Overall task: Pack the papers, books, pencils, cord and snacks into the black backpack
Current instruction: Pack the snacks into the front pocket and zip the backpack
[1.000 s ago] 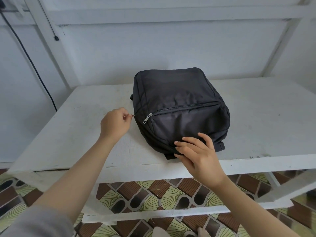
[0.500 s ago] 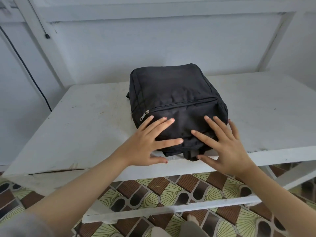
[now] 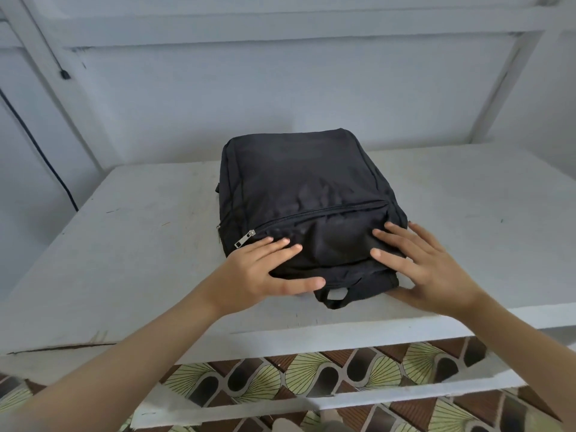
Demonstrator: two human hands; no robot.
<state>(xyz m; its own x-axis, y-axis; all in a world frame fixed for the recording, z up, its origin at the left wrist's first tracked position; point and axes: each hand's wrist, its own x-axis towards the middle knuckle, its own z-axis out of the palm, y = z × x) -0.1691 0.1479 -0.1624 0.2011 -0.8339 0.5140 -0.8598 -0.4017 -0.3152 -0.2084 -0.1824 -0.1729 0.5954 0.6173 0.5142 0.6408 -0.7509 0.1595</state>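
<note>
Backpack: black backpack (image 3: 299,194) lies flat on the white table (image 3: 131,244), zippers closed (silver pull (image 3: 244,238) at its left corner).
Left hand: left hand (image 3: 258,272) rests on its near edge, fingers straight and spread.
Right hand: right hand (image 3: 427,269) likewise flat, gripping nothing.

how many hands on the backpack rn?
2. The left hand lies flat on the near-left corner of the backpack, just below the zip pull. The right hand lies flat on the near-right corner. Both have straight fingers.
</note>
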